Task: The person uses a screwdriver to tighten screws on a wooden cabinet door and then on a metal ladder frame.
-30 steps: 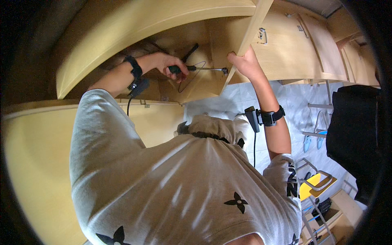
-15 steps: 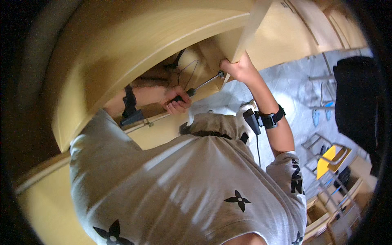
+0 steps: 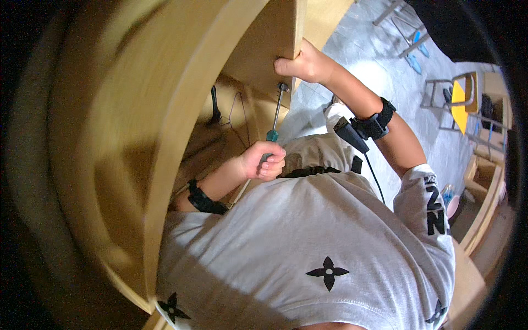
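Note:
My left hand (image 3: 265,160) is closed around the green handle of a screwdriver (image 3: 276,113). The shaft points up and away from me, and its tip meets a small dark metal fitting (image 3: 283,87) low on the inner face of a light wooden panel (image 3: 269,47). My right hand (image 3: 308,63) grips the edge of that panel, thumb on the inner face and the other fingers hidden behind it. Both arms reach in beside a light wooden cabinet (image 3: 176,121), whose side stands close to my left forearm.
Inside the cabinet hang a black object (image 3: 215,104) and a thin bent wire (image 3: 237,113). At the right, a metal-framed chair (image 3: 467,102) with a yellow piece stands on the grey tiled floor (image 3: 357,33). Blue slippers (image 3: 415,55) and an open wooden drawer unit (image 3: 481,176) lie beyond.
My view has turned, so the cabinet side stands steeper and the chair appears higher. The screwdriver now points more upright, its tip still at the fitting. Both hands keep their holds.

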Tool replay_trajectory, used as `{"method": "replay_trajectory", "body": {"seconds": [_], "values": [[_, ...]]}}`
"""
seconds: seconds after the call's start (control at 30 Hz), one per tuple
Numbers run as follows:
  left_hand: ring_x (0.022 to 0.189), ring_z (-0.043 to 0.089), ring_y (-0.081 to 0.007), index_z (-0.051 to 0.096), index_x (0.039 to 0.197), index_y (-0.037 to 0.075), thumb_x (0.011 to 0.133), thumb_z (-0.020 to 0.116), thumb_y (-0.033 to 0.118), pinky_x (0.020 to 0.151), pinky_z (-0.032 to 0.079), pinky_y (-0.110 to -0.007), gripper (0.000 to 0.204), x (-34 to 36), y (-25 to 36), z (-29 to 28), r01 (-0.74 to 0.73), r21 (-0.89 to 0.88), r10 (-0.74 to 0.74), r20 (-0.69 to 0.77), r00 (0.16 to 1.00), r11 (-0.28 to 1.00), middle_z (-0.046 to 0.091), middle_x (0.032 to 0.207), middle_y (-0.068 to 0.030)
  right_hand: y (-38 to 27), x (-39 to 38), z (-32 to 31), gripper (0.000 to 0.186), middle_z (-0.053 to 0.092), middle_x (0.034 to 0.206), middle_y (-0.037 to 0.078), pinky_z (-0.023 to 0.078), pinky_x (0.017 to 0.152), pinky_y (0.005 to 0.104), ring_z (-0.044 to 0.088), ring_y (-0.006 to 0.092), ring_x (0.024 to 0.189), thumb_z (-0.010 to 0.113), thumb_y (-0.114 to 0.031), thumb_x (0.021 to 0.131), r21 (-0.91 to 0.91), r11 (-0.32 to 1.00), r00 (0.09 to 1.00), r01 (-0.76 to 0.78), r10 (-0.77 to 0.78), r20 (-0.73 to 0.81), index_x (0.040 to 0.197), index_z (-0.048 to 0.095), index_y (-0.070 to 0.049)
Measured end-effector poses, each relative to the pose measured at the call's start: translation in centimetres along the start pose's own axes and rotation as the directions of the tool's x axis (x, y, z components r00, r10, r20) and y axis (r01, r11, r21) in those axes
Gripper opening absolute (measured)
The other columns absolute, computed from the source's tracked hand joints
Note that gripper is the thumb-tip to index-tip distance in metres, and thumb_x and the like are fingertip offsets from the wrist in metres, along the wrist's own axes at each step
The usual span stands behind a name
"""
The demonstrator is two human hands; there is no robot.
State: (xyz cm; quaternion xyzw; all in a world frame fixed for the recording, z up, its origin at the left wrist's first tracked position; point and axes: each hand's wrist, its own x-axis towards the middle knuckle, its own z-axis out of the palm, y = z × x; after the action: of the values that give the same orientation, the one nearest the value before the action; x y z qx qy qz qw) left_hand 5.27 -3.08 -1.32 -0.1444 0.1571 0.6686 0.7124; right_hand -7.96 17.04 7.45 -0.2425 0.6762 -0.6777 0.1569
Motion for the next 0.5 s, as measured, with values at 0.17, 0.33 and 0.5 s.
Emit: {"method": "replay_trajectory", "body": {"seconds": [0.17, 0.33, 0.5], "values": [[0.036, 0.036, -0.0115, 0.039, 0.055, 0.011, 0.084, 0.051, 0.023, 0.034, 0.027, -0.027, 0.034, 1.9, 1.3, -0.7, -0.011, 0.353, 0.220, -0.557, 0.801, 0.935, 0.038, 0.046, 0.0014, 1.1, -0.2, -1.0, 0.042, 0.059, 0.098, 0.007, 0.043, 0.082, 0.0281, 0.052, 0.0159, 0.090, 0.061, -0.008, 0.073, 0.067, 0.996, 0.989, 0.059, -0.050, -0.138, 0.113, 0.051, 0.002], [0.032, 0.041, -0.0136, 0.044, 0.056, 0.004, 0.086, 0.053, 0.019, 0.033, 0.031, -0.031, 0.035, 1.9, 1.6, -1.0, 0.086, 0.764, 0.641, -0.592, 0.488, 0.639, 0.044, 0.043, -0.0036, 0.2, 0.1, -1.2, 0.043, 0.059, 0.097, 0.009, 0.042, 0.083, 0.0285, 0.052, 0.0164, 0.090, 0.060, -0.009, 0.071, 0.017, 0.994, 0.974, 0.110, -0.105, -0.200, 0.111, 0.052, 0.003], [0.035, 0.042, -0.0126, 0.046, 0.066, 0.007, 0.088, 0.055, 0.025, 0.032, 0.033, -0.028, 0.031, 1.3, 3.6, 0.0, 0.089, 0.810, 0.618, -0.508, 0.600, 0.579, 0.043, 0.047, -0.0017, 1.0, 0.6, -0.1, 0.059, 0.051, 0.110, 0.021, 0.041, 0.090, 0.0347, 0.051, 0.0297, 0.101, 0.063, -0.018, 0.067, -0.319, 0.942, 0.788, 0.099, -0.270, -0.553, 0.117, 0.044, 0.006]]}}
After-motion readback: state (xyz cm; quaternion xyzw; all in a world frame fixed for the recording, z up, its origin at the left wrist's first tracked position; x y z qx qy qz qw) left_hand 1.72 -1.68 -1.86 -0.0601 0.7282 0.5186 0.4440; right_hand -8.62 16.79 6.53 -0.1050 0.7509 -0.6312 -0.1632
